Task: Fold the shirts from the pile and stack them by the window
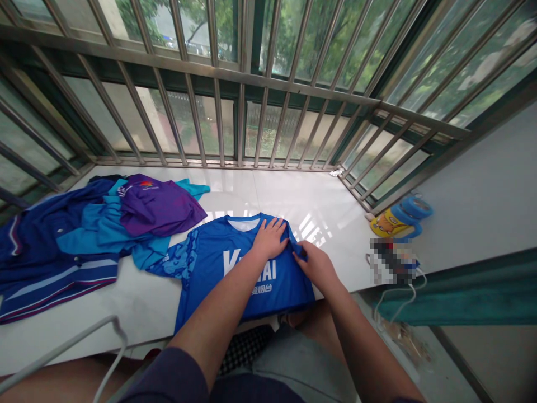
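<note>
A blue T-shirt with white lettering lies spread face up on the white ledge, its neckline towards the window. Its patterned left-side sleeve is stretched out flat, while the right-side edge is turned inward near my fingers. My left hand rests flat on the upper chest of the shirt, fingers extended. Pinched between the thumb and fingers of my right hand is the shirt's right-hand edge by the sleeve. My forearms cover part of the lettering.
A heap of clothes lies at the left: a purple shirt, a turquoise garment and a navy striped jacket. Metal bars line the back. A blue and yellow bottle and a cable are at the right.
</note>
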{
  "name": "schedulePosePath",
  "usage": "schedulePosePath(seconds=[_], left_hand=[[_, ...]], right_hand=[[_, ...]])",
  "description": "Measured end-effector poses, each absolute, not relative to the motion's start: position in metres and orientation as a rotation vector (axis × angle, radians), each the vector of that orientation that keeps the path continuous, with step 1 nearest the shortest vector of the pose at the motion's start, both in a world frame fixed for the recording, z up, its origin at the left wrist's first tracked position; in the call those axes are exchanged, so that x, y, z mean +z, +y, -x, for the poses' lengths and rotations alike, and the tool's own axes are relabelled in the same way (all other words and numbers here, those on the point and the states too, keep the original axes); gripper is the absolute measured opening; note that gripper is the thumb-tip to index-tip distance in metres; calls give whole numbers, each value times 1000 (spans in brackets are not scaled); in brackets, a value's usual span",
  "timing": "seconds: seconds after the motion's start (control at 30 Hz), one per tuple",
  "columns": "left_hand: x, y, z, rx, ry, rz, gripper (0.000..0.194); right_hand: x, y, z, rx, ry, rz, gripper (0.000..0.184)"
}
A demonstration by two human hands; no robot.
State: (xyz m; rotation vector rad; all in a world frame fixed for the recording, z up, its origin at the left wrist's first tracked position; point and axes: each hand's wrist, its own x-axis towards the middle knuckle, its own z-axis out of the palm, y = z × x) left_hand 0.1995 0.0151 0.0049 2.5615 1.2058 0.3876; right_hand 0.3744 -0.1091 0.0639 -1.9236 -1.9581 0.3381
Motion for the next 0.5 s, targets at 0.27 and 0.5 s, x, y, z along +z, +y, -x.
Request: schedulePosePath(seconds=[0.27,0.5], left_hand=[[4,20,-199,558,1189,-2378,63],[10,31,-193,702,1223,-2255,41]], right_hand=[[44,-134,-331,341,-2217,1674,32],[46,-139,-326,280,-2241,1536,21]])
